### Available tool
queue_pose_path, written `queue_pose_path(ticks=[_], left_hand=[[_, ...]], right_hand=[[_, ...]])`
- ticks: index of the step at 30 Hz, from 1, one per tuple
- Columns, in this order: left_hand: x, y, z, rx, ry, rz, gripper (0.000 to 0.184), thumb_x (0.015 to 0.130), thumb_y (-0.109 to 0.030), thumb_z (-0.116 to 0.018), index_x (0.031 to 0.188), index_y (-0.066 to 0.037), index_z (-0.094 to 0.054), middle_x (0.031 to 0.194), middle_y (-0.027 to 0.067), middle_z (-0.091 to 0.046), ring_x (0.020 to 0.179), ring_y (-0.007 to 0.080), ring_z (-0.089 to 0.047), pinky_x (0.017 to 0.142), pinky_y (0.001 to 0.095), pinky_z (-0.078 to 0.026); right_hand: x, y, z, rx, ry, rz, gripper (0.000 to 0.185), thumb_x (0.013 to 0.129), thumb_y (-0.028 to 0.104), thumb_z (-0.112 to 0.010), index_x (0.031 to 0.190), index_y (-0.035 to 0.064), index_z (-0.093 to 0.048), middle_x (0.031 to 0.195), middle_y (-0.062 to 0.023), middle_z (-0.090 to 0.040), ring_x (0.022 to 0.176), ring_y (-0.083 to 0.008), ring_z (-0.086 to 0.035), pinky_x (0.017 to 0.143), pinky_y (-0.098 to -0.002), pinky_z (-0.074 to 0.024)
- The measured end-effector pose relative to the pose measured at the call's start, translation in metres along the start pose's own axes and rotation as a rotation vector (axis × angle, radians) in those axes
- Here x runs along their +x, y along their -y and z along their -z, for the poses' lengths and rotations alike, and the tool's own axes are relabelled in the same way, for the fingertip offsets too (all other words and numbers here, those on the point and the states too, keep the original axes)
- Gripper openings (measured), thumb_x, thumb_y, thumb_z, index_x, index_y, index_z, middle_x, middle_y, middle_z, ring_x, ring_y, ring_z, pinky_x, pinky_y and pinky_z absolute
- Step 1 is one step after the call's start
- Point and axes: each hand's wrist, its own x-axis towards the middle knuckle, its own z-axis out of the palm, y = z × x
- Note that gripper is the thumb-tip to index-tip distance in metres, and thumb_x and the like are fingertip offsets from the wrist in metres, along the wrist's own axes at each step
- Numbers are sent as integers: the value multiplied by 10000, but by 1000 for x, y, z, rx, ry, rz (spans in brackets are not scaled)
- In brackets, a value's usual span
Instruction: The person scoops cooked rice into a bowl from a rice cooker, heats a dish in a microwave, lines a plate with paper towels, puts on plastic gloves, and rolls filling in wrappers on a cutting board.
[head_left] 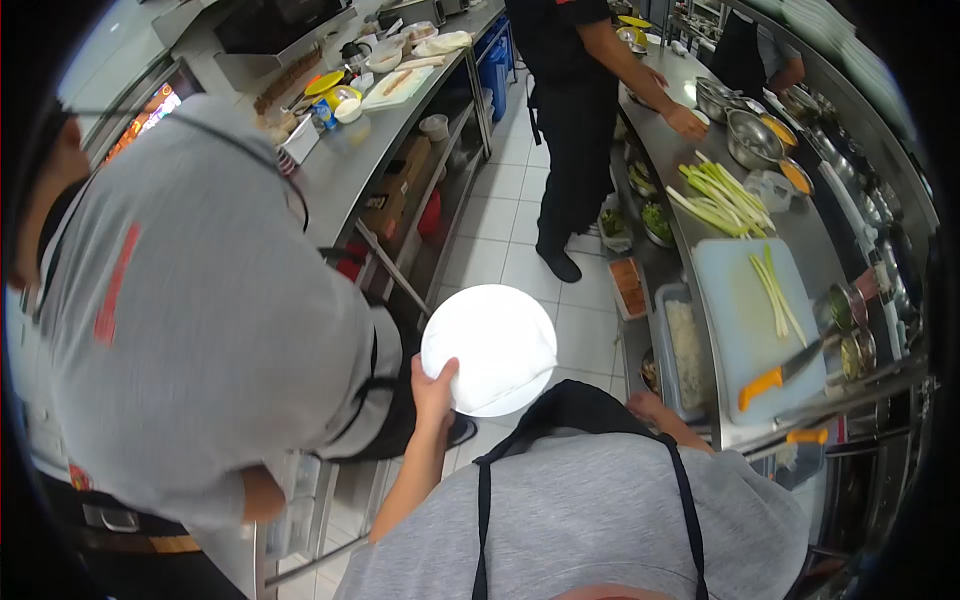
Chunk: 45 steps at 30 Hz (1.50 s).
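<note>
My left hand (436, 392) grips the left rim of a round white plate (447, 335), thumb on top. A flat white thing (500, 350), perhaps a folded napkin or wrapper, seems to lie on the plate; white on white makes it hard to tell. The plate is held out over the floor in front of my black apron (560, 405). My right hand (648, 405) is low by the right counter, near a clear tub of white food (684, 345) on the shelf below. Its fingers are mostly hidden behind the apron.
A pale cutting board (722, 300) on the right counter bears spring onions (770, 290) and an orange-handled knife (790, 370). More spring onions (725, 200) and steel bowls (752, 138) lie beyond. One person (220, 300) stands close left, another (570, 110) ahead in the aisle.
</note>
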Motion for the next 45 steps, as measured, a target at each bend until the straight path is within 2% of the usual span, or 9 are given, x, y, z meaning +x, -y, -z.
queue_pose_path(ticks=[1, 4, 6, 8, 19, 22, 25, 36, 45], left_hand=[[22, -7, -16, 19, 22, 8, 477, 760, -12, -656, 1173, 34, -421, 1062, 157, -568, 955, 239, -572, 829, 337, -469], [92, -14, -62, -27, 0, 59, 485, 763, -11, -653, 1183, 35, -416, 1067, 162, -567, 964, 247, -573, 823, 341, -476], [138, -12, -83, -89, -17, 94, 487, 766, -12, -649, 1189, 36, -414, 1077, 169, -564, 955, 255, -580, 806, 347, -489], [193, -10, -106, -146, -74, 70, 481, 766, -7, -647, 1186, 37, -415, 1078, 173, -564, 947, 259, -584, 798, 352, -497], [509, -90, -87, -167, -513, -225, 417, 766, 56, -610, 1129, 26, -407, 1088, 186, -556, 968, 279, -584, 808, 363, -488], [589, -110, -72, -39, -601, -223, 424, 759, 49, -613, 1126, 30, -401, 1109, 195, -543, 983, 285, -575, 826, 361, -474], [676, -112, -49, -45, -677, -215, 438, 745, 35, -625, 1121, 30, -400, 1115, 199, -536, 993, 287, -570, 846, 366, -462], [809, -117, -21, 180, -667, -87, 492, 740, -36, -666, 1153, 51, -413, 1095, 195, -558, 990, 281, -568, 857, 356, -448], [817, -110, -41, 622, -905, -148, 507, 694, -175, -742, 1084, 30, -492, 1027, 169, -587, 938, 271, -577, 840, 347, -446]], right_hand=[[22, -42, -17, -426, -29, 346, 280, 760, 297, -651, 912, 64, -629, 768, -108, -641, 677, -270, -634, 583, -394, -490], [44, -40, 42, -317, 434, 214, 274, 772, 303, -641, 872, 48, -629, 746, -124, -626, 635, -306, -594, 620, -432, -479], [81, -55, 52, 125, 383, -255, 275, 776, 307, -642, 872, 50, -628, 730, -115, -622, 627, -283, -592, 600, -415, -476], [135, -64, 80, 203, 354, -321, 277, 781, 312, -642, 873, 51, -627, 714, -107, -617, 618, -260, -590, 580, -399, -474], [529, 58, 333, 627, -72, -37, 172, 824, 246, -649, 864, 88, -595, 694, -10, -586, 570, -87, -555, 508, -237, -431], [597, 78, 334, 811, -151, -58, 209, 783, 227, -686, 868, 49, -619, 751, -58, -625, 648, -160, -598, 559, -291, -485], [626, 82, 328, 536, -127, 124, 230, 782, 242, -672, 892, 43, -631, 819, -65, -657, 743, -173, -618, 681, -341, -494], [760, 64, 363, 255, 348, -276, 267, 792, 298, -649, 894, 52, -634, 795, -78, -659, 739, -193, -623, 710, -375, -485], [1017, 68, 417, -127, 333, 161, 302, 800, 345, -631, 895, 58, -637, 775, -88, -660, 736, -209, -627, 734, -402, -478]])
